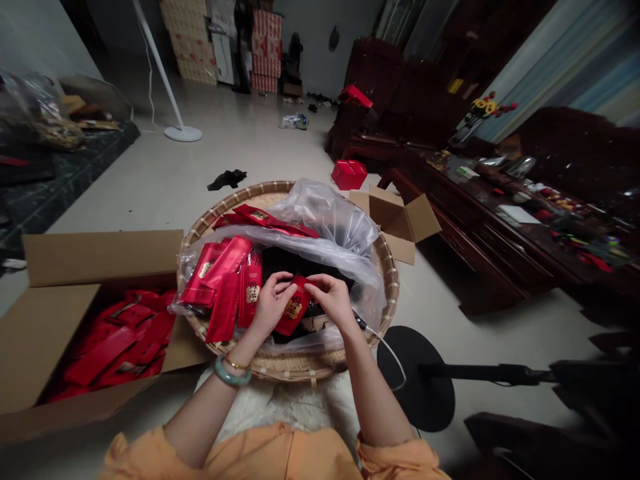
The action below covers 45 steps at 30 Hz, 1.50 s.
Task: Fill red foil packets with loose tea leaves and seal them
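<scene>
At the lower centre of the frame, the person's left hand (273,303) and right hand (334,299) both grip one red packet (293,308) with the fingertips; they pinch its upper edge from the two sides, probably because this keeps the small packet steady and its printed front uncovered; the packet is in the middle of the frame, above a round woven basket (393,273); inside the basket lies a clear plastic bag (327,217), spread wide, perhaps so that the dark contents are easy to reach; other red pouches (224,303) rest at its left side, seemingly to be near the left hand; at the lower left, a carton (103,259) stands with open flaps, and its walls keep many red packages (113,350) together; farther, right of the upper centre, a red box (349,175) sits on the floor.
</scene>
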Motion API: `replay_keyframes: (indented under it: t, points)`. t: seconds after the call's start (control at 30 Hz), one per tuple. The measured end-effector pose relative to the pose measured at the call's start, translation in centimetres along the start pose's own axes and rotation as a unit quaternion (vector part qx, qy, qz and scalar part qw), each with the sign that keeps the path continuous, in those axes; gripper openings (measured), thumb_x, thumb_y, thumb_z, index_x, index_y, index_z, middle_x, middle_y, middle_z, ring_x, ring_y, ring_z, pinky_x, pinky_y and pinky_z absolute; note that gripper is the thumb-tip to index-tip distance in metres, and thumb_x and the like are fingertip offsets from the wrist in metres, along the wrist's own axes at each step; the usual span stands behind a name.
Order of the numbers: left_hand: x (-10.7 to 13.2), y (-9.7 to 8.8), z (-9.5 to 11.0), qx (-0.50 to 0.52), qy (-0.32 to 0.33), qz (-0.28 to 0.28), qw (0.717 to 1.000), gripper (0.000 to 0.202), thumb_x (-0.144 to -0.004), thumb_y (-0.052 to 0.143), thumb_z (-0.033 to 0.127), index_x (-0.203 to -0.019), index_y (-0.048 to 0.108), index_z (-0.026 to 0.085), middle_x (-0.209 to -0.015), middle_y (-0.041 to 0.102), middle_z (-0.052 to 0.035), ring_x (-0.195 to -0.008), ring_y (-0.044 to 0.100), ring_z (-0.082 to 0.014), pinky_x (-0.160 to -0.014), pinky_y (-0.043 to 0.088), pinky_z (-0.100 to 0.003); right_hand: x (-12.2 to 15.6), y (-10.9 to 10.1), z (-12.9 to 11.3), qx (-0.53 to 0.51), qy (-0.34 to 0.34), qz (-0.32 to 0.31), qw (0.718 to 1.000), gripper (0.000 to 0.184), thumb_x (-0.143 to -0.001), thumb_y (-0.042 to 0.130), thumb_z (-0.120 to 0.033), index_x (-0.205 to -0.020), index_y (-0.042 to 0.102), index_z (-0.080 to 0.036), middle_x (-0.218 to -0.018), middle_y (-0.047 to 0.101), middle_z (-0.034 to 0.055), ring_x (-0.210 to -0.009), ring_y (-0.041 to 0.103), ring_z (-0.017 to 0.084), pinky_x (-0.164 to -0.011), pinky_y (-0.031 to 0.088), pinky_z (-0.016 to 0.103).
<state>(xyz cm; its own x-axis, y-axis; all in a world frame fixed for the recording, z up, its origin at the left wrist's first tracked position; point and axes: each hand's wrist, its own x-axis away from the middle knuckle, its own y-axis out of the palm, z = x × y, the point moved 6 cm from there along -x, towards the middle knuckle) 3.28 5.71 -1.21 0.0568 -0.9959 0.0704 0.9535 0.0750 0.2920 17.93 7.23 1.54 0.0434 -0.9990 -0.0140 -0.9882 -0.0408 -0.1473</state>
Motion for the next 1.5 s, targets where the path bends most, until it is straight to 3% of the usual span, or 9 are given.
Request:
replay_keyframes:
  t: [0.1,0.27,0.43,0.53,0.67,0.83,1.07,1.27,1.5]
  points:
    - [-0.2,-0.5,0.1,-0.028,0.037,0.045,0.998,0.028,-0.063,0.073,0.036,-0.08,0.062,0.017,-0.075,0.068,-0.0011,-0.07,0.064,-0.0149,-0.065,0.05,-0.025,0.0,0.1,-0.1,-0.002,-0.016,0.0,1.0,0.027,-0.068,0.068,-0.033,-0.09,0.07,-0.018,-0.067,0.065,0.0002,-0.057,0.055,0.012,-0.05,0.045,0.022]
    - [-0.4,-0.8,-1.3,0.095,-0.026,0.092,0.991,0.03,-0.057,0.078,0.032,-0.076,0.064,0.014,-0.071,0.068,0.0004,-0.064,0.063,-0.0122,-0.067,0.05,-0.026,0.0,0.2,0.4,-0.017,-0.015,0.017,1.0,0.035,-0.064,0.071,-0.034,-0.095,0.068,-0.018,-0.071,0.066,0.0002,-0.059,0.056,0.013,-0.055,0.046,0.024]
    - [-0.4,0.3,-1.2,0.187,-0.101,0.022,0.977,0.047,-0.053,0.081,0.021,-0.095,0.064,0.015,-0.075,0.068,0.0018,-0.066,0.064,-0.0101,-0.065,0.05,-0.022,-0.2,0.2,1.0,-0.036,0.023,0.016,0.999,0.023,-0.065,0.07,-0.035,-0.079,0.069,-0.016,-0.069,0.068,0.0017,-0.059,0.058,0.014,-0.055,0.046,0.024]
    - [-0.5,0.5,-1.3,0.188,-0.159,-0.009,0.969,0.038,-0.053,0.082,0.021,-0.086,0.064,0.013,-0.075,0.07,-0.0015,-0.065,0.065,-0.0125,-0.065,0.052,-0.025,-0.3,0.2,0.8,-0.052,0.024,0.014,0.998,0.022,-0.065,0.071,-0.034,-0.078,0.07,-0.016,-0.069,0.068,0.0017,-0.059,0.058,0.013,-0.055,0.046,0.024]
    - [-0.7,0.2,-1.5,0.202,-0.19,0.009,0.961,0.034,-0.05,0.084,0.02,-0.077,0.064,0.015,-0.073,0.072,-0.0017,-0.067,0.067,-0.0156,-0.07,0.054,-0.029,-0.4,0.4,0.9,-0.085,0.037,0.001,0.996,0.027,-0.062,0.073,-0.036,-0.08,0.07,-0.017,-0.07,0.069,0.0011,-0.057,0.057,0.012,-0.053,0.044,0.023]
    - [-0.8,0.1,-2.1,0.19,-0.187,0.011,0.964,0.034,-0.047,0.086,0.022,-0.073,0.066,0.014,-0.071,0.072,-0.0025,-0.065,0.066,-0.0148,-0.068,0.054,-0.027,-0.3,0.6,2.0,-0.089,0.063,0.002,0.994,0.026,-0.062,0.073,-0.04,-0.069,0.069,-0.015,-0.056,0.062,-0.0025,-0.047,0.047,0.008,-0.046,0.037,0.021]
    - [-1.0,0.1,-1.9,0.045,-0.111,-0.017,0.993,0.033,-0.058,0.081,0.036,-0.078,0.072,0.012,-0.07,0.072,-0.0034,-0.06,0.063,-0.0134,-0.058,0.049,-0.023,0.1,0.4,2.2,-0.071,0.067,0.012,0.995,0.027,-0.059,0.074,-0.043,-0.065,0.07,-0.016,-0.056,0.063,-0.0013,-0.048,0.05,0.01,-0.047,0.038,0.022]
    - [-1.3,0.7,-1.8,0.069,-0.16,-0.079,0.981,0.032,-0.059,0.08,0.036,-0.076,0.072,0.01,-0.066,0.071,-0.0042,-0.058,0.062,-0.0126,-0.059,0.048,-0.023,0.0,0.0,2.2,-0.079,0.077,0.016,0.994,0.028,-0.059,0.074,-0.042,-0.062,0.069,-0.015,-0.049,0.059,-0.0024,-0.041,0.045,0.008,-0.042,0.036,0.021]
    - [-0.2,1.8,-2.2,0.045,-0.186,-0.159,0.968,0.04,-0.06,0.08,0.027,-0.095,0.068,0.011,-0.079,0.072,-0.006,-0.07,0.067,-0.0178,-0.067,0.051,-0.028,-0.1,0.4,2.6,-0.084,0.096,0.021,0.992,0.031,-0.058,0.074,-0.045,-0.064,0.069,-0.015,-0.049,0.06,-0.0014,-0.04,0.049,0.01,-0.038,0.04,0.021]
